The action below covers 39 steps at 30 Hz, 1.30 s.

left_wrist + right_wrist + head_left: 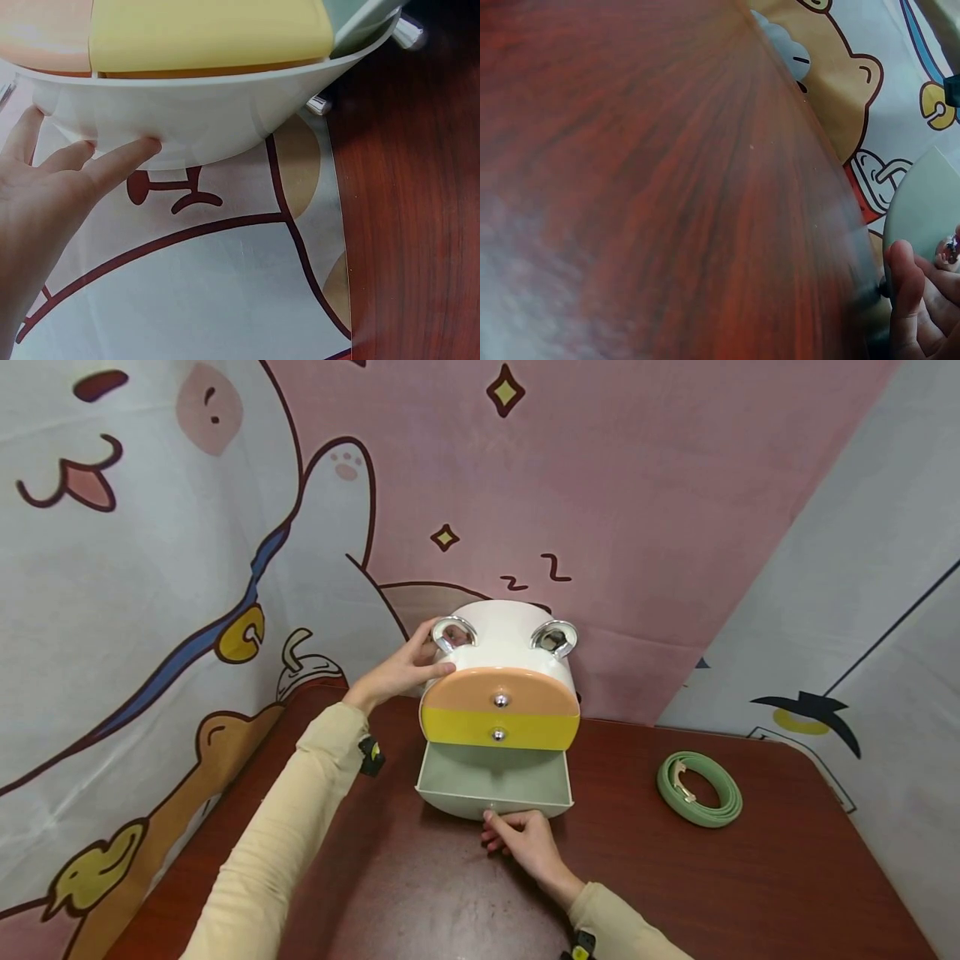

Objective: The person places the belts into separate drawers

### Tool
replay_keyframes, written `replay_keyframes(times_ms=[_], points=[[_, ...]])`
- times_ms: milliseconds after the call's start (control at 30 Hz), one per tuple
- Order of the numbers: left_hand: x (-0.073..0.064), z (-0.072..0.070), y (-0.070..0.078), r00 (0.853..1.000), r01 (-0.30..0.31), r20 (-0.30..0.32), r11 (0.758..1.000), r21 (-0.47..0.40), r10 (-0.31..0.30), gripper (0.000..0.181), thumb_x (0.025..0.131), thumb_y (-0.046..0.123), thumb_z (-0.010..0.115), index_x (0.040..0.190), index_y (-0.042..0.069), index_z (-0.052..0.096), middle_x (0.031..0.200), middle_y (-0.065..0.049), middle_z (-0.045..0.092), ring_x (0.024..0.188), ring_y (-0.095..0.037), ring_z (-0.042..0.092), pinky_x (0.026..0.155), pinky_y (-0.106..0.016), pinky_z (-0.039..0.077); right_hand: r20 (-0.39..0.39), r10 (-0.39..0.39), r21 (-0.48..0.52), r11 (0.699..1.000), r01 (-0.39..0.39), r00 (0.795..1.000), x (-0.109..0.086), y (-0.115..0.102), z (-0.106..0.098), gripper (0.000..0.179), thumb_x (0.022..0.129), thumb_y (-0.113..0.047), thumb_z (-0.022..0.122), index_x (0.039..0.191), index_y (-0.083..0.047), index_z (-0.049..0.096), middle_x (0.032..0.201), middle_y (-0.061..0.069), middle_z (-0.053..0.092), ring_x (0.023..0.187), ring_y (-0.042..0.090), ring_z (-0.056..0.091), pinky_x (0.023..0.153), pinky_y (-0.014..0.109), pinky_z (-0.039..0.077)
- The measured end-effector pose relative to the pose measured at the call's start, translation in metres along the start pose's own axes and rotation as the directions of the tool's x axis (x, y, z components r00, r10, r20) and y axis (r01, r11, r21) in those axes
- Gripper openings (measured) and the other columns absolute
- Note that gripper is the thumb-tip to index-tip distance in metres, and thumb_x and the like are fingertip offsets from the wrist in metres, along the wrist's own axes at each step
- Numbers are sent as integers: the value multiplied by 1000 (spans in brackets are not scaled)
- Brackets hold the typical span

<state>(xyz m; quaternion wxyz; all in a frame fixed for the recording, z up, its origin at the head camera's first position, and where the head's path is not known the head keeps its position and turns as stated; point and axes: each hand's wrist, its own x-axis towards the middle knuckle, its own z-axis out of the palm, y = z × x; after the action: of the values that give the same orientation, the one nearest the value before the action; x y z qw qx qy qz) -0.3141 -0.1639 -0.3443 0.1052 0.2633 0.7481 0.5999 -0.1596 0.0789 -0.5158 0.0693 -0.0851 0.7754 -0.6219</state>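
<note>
A small white drawer cabinet (504, 639) with two shiny silver ears stands toward the back of the table. Its orange drawer (465, 692) and yellow drawer (457, 727) are closed, each with a round silver knob. The pale green bottom drawer (450, 799) is pulled out, and its inside looks bare. My left hand (405, 667) rests against the cabinet's left side near the ear, extended fingertips (142, 148) touching the white wall. At the front of the green drawer, my right hand (531, 843) pinches the drawer knob (951, 249), which its fingers partly cover.
A coiled green belt (729, 810) with a gold-coloured buckle lies on the table to the right of the cabinet. The dark reddish-brown table (637, 877) meets a printed cartoon cloth (637, 527) behind and at both sides.
</note>
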Motion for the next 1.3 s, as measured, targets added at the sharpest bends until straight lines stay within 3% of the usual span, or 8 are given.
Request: replay_keyframes(times_ms=[333,533,700,1300], points=[[0,0,-1,1000,-2,10,1000,-20,2,70,96,8,61,149,26,19,141,-14,47,123,-27,49,92,-45,47,14,42,8,999,-42,999,-11,-3,-1,33,95,-22,65,85,8,74,73,15,71,63,26,69,50,26,49],[0,-1,-1,1000,1,11,1000,-24,-1,71,96,11,62,149,27,19,141,-14,47,123,-27,49,90,-44,48,35,44,-9,999,-44,998,-26,-28,-2,32,96,-16,62,84,12,72,75,22,69,66,35,68,51,28,50],[-1,-1,-2,1000,8,14,1000,-24,-7,71,96,11,62,150,28,18,141,-15,46,121,-27,50,86,-42,50,52,39,2,999,-39,998,-36,-40,-3,31,96,-14,62,86,13,71,76,24,69,66,36,68,52,28,51],[0,1,-2,1000,-11,21,998,-58,12,70,96,5,59,150,25,19,141,-14,46,124,-28,47,88,-41,50,77,36,9,999,-37,996,-51,-37,0,30,96,-12,61,87,15,70,77,24,69,63,29,68,51,25,50]])
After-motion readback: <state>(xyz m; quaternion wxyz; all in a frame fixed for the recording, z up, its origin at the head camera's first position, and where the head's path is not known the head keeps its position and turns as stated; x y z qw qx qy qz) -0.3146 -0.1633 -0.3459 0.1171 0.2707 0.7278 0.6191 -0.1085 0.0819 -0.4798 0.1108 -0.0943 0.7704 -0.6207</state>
